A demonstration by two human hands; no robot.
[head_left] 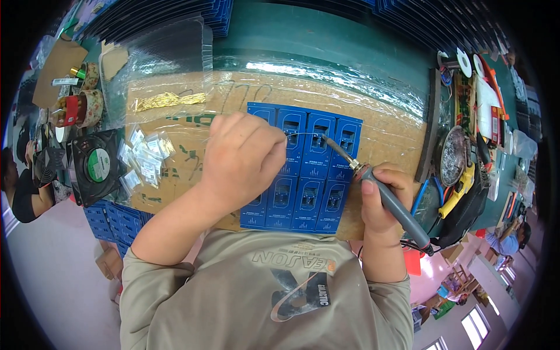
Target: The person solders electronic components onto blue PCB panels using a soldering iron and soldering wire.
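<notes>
A blue panel of circuit boards (284, 169) lies in front of me on a sheet of brown cardboard (396, 134). My right hand (385, 195) is closed around the grey handle of a soldering iron (392, 201). The iron's tip points up and left, down at a board in the upper row. Over the left part of the panel, my left hand (245, 157) is closed, pinching a thin solder wire (300, 133). The wire curves right from the fingers to the iron's tip; whether they touch, I cannot tell. My left hand hides part of the panel's left side.
Left of the panel lie small clear packets (144, 154), a yellow wire bundle (171, 101) and a black fan (96, 166). A round metal dish (452, 154) and a yellow-handled tool (458, 192) lie at right. Stacked blue boards (216, 17) stand behind. Another person (26, 189) sits far left.
</notes>
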